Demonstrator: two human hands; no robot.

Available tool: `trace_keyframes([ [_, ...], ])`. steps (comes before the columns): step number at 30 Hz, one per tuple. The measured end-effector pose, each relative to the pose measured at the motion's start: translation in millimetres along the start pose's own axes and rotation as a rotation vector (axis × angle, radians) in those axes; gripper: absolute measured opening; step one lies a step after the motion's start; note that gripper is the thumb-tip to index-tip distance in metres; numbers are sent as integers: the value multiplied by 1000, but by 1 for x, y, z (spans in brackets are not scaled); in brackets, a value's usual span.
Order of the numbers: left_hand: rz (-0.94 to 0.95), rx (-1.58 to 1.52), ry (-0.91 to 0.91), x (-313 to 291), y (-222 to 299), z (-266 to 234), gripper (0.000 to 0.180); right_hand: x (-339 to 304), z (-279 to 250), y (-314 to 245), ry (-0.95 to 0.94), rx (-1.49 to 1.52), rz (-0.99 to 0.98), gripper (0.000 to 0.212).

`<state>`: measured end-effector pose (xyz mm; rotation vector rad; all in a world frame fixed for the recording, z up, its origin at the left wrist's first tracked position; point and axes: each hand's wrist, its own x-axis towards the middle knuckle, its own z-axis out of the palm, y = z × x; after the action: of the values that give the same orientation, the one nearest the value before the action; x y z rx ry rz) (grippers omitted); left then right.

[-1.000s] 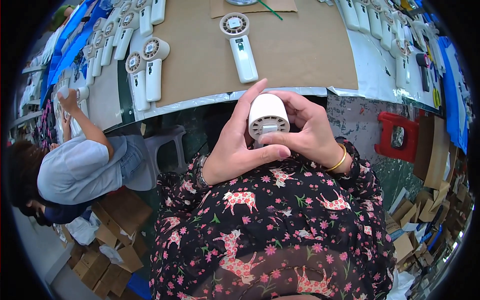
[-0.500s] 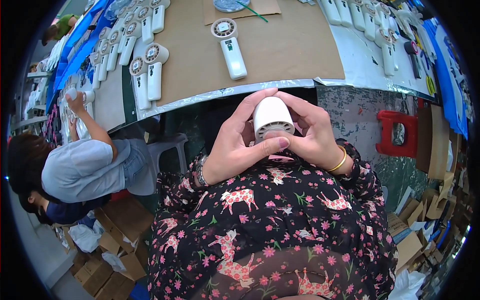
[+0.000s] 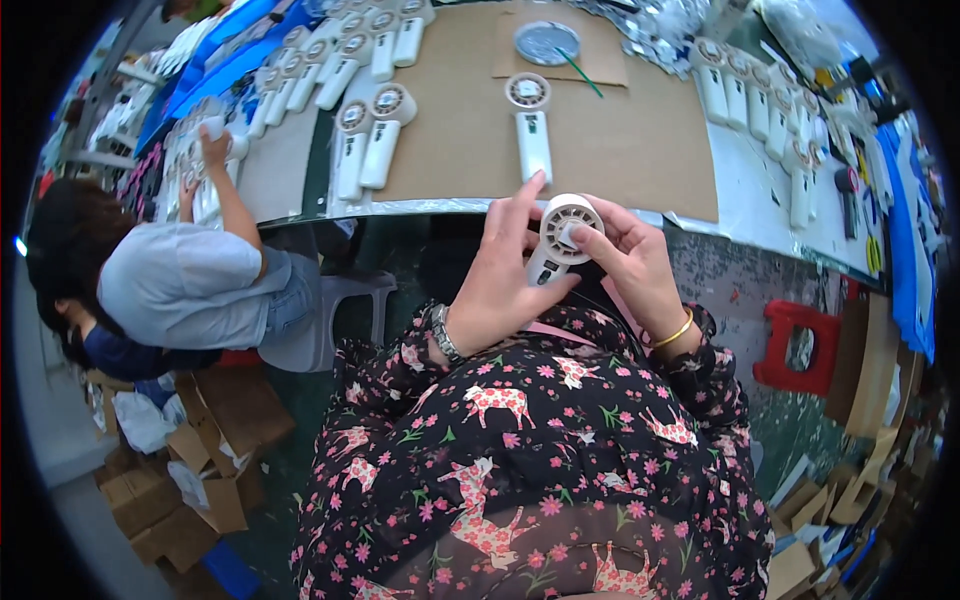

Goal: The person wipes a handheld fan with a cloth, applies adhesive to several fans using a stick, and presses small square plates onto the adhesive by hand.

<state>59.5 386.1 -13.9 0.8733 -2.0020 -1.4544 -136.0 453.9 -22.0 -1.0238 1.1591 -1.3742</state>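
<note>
A white handheld fan (image 3: 553, 270) is between my two hands, just in front of the table edge, with its round slotted head facing up. My right hand (image 3: 645, 275) grips the head, its thumb pressing a small white square at the centre. Around the handle lies my left hand (image 3: 490, 285), thumb along the near side and index finger stretched toward the table. Part of the handle is hidden by my hands. Another white fan (image 3: 534, 145) lies on the brown board straight ahead, just beyond my left fingertips.
Brown board (image 3: 640, 150) covers the table, with a round clear dish (image 3: 546, 44) and a green stick (image 3: 580, 75) at the back. Several fans lie left and right. A co-worker (image 3: 185, 275) sits at left. A red stool (image 3: 797, 347) and cardboard boxes (image 3: 215, 480) stand on the floor.
The fan in my hands has turned from its slotted side rim to its round face. My right thumb has moved onto the centre square, and my left fingers have spread. The view has shifted.
</note>
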Motion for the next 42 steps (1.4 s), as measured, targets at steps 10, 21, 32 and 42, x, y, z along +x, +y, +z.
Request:
trace_keyframes([
  [10,133,368,648,84,-85,-93,91,-6,-19,23,81,-135,-69,37],
  [21,263,738,733,129,-106,-105,90,-11,-31,25,149,-159,-7,29],
  [32,385,622,384,176,-62,-57,97,6,-27,17,111,-126,24,28],
  [42,221,213,172,94,-14,-23,103,25,-20,12,287,-29,-93,50],
])
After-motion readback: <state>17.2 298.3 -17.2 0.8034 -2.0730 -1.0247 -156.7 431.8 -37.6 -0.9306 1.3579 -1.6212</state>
